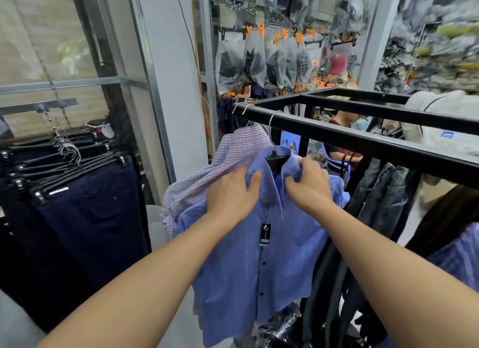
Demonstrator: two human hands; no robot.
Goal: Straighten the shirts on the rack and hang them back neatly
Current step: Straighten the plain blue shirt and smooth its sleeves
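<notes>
The left hand (232,192) and right hand (308,184) clutch the blue shirt (259,257) at its collar, hanger (276,161) between them. Lopsided tugging may drag the shirt off.

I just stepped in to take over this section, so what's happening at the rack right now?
A person is tidying a blue shirt, which hangs on a black hanger hooked over the black rack bar. Both hands are at its collar. The left hand holds one side near the shoulder and the right hand pinches the other side. A tag dangles down the shirt front. A checked shirt hangs just behind on the same bar.
</notes>
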